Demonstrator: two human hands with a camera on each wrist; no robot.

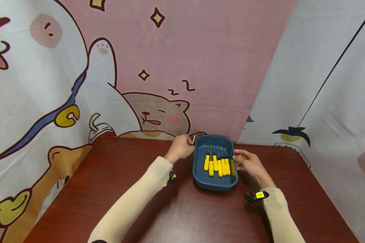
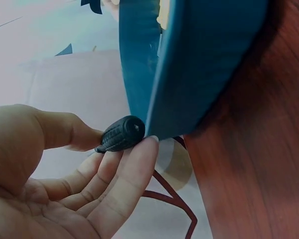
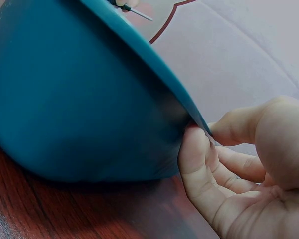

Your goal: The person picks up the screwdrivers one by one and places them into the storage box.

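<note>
A blue plastic bin stands on the table, with several yellow-handled screwdrivers lying side by side in it. At its left side, my left hand pinches a screwdriver with a black ribbed handle between thumb and fingers. The fingertips are right at the bin's outer wall. That screwdriver's thin metal shaft shows at the top of the right wrist view. Across the bin, my right hand pinches the right rim, thumb inside and fingers outside.
The bin sits near the back edge of the dark red-brown table. Directly behind hangs a cloth backdrop printed with cartoon animals, and it also runs along both sides.
</note>
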